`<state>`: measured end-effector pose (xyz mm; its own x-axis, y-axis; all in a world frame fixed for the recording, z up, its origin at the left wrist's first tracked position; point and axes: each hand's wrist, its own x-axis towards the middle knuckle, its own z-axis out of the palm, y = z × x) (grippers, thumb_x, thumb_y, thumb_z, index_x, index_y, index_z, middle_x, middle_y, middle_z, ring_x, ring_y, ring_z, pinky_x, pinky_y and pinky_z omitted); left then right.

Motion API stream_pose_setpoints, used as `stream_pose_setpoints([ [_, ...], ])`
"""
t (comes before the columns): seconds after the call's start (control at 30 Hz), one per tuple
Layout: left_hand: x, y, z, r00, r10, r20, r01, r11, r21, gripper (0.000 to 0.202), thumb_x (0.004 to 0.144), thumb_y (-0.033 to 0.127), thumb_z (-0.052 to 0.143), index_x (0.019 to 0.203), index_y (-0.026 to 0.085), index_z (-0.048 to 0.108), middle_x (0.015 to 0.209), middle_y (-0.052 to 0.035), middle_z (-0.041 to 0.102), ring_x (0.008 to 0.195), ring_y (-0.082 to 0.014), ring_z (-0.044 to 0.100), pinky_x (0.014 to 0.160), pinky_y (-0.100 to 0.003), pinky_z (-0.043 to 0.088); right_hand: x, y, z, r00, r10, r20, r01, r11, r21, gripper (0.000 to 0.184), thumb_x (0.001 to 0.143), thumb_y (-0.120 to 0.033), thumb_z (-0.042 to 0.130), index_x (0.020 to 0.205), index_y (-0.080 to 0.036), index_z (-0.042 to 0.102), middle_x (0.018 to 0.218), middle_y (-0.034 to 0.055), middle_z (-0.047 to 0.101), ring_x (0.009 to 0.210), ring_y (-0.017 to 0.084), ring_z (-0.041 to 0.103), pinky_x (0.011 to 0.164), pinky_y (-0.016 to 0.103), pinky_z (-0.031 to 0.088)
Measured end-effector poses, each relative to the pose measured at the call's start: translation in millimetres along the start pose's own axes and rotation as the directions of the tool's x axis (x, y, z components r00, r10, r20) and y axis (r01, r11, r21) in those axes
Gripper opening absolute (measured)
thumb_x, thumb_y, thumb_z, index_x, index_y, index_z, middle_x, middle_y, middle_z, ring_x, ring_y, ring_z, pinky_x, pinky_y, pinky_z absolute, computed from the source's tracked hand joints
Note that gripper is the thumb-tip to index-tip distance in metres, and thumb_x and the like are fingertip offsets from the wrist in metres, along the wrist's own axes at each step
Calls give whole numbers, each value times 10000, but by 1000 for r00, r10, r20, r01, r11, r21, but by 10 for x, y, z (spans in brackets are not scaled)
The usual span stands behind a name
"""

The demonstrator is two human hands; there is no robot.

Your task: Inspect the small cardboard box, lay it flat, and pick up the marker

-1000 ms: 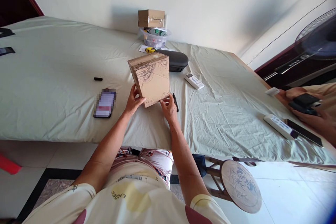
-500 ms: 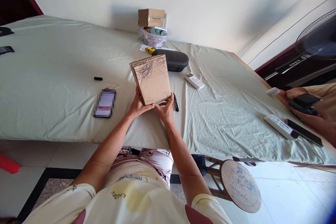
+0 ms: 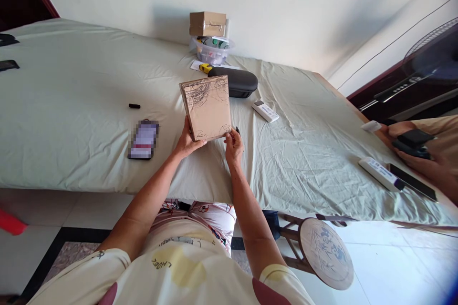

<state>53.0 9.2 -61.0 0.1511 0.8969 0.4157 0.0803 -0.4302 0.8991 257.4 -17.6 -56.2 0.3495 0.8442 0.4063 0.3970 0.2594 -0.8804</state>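
Green sheet by white wall, left hand and right hand clamped on box

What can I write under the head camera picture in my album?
Left hand and right hand hold a scribbled cardboard box in front of a black case.

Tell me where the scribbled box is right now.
In the head view, the scribbled box is near the middle, with the left hand and right hand at its lower corners and the black case partly behind it.
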Motion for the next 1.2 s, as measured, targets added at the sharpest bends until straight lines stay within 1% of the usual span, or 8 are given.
stream_pose_setpoints([
  [0.13,-6,-57,-23,998,-66,23,68,990,-127,1138,721,538,860,1607,218,223,1584,-179,473,1455,-326,508,1180,-470,482,-11,-16,6,999,40,-23,-37,995,94,467,962,-522,568,1253,-188,717,982,58,751,726,137,646,661,272,552],
  [0.27,-31,-126,-27,966,-257,-11,256,966,-17,687,765,472,841,1317,186,546,1281,-147,699,1220,-331,678,1059,-475,557,-26,-36,36,995,16,-100,3,982,191,449,940,-543,624,1231,-214,717,974,34,745,702,118,644,585,235,505],
  [0.43,-39,-152,-16,959,-282,-21,283,953,111,279,877,449,736,958,204,629,948,-82,757,918,-287,754,881,-421,611,-14,-32,41,979,-91,-181,136,956,259,380,947,-538,643,1156,-226,705,879,12,705,640,108,623,535,223,471],
  [0.67,-40,-78,35,956,-277,-100,276,961,-24,426,959,468,652,1292,209,588,1015,-61,780,779,-207,773,647,-284,588,-60,-68,41,964,-189,-190,226,953,201,335,966,-551,645,1072,-235,680,805,-12,637,640,112,609,607,263,546],
  [0.83,-61,34,24,947,-304,-103,299,952,-63,784,932,414,692,1598,219,327,828,12,782,703,-185,770,679,-262,564,-114,-118,41,942,-322,-93,334,925,181,393,1031,-476,549,1340,-260,657,795,-9,597,697,128,595,657,273,563],
  [0.97,-70,85,15,951,-307,-29,308,950,39,500,968,455,615,1394,196,575,715,13,739,644,-202,746,712,-301,568,-151,-96,36,922,-387,29,378,913,154,524,1055,-418,506,1560,-277,489,740,-28,603,629,126,578,630,265,551],
  [1.1,-79,34,18,970,-197,-143,238,887,397,275,960,465,622,1008,203,692,706,-29,699,735,-236,729,758,-340,565,-173,-78,45,911,-398,109,389,916,100,560,1065,-402,492,1599,-243,443,693,-28,625,570,133,555,647,288,559],
  [1.2,-94,-15,35,971,7,-237,120,849,515,341,934,484,660,1126,202,660,919,-79,723,889,-251,723,817,-364,583,-198,-97,71,887,-421,188,422,906,39,502,1075,-408,461,1533,-216,535,684,-18,625,584,139,573,655,287,556],
])
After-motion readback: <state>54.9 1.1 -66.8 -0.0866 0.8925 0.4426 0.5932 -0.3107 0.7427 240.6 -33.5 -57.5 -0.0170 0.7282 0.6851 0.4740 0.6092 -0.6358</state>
